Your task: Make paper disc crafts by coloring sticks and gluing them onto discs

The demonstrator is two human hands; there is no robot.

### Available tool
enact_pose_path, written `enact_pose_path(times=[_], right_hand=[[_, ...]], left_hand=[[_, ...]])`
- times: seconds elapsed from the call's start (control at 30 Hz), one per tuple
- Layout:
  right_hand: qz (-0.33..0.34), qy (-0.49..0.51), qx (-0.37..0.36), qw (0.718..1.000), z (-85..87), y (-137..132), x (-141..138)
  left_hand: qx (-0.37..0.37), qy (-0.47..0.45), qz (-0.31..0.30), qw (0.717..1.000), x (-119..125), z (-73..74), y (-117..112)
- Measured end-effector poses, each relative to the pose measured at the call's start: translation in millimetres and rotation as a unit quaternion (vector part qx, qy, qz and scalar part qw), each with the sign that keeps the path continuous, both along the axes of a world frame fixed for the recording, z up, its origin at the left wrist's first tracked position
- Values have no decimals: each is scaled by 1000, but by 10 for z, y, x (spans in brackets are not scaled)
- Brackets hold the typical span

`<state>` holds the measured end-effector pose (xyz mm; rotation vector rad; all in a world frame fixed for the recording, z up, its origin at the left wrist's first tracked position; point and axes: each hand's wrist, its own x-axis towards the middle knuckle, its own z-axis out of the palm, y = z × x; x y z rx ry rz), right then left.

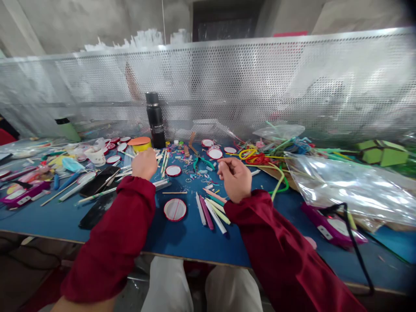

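My left hand (144, 164) reaches over the cluttered left-middle of the table, just in front of an orange-topped yellow roll (140, 143). Its back faces me and hides the fingers. My right hand (235, 178) is held above the table with thumb and fingertips drawn together; anything between them is too small to make out. Between the hands lies a white disc with a red rim (175, 209), crossed by a pinkish line. Several capped pens (208, 212) lie beside it, left of my right wrist. Teal-handled pliers (203, 163) rest farther back among small scraps.
A black bottle (156, 121) stands behind my left hand, before a perforated metal screen (227, 86). Tangled coloured cords (260, 156) and clear plastic bags (351, 186) cover the right side. A purple device (334, 227) with a black cable lies near the right front edge.
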<state>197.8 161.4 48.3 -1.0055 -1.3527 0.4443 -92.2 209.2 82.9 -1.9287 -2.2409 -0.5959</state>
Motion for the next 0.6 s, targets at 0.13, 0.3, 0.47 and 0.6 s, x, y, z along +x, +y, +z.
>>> enact_pose_path(times=[0.13,0.3,0.47,0.6], right_hand=[[5,-28,-15,999,36,-26,4],[0,-52,-23,998,73,-78,-14],[-1,-91,-16,996,23,-60,-19],[30,-178,-33,983,22,-35,9]], left_hand=[[-39,-180,-196,963,264,-161,104],[-81,-425,-255,865,725,-316,31],[-93,-470,-278,832,794,-311,-40],[-34,-418,-255,871,724,-283,-44]])
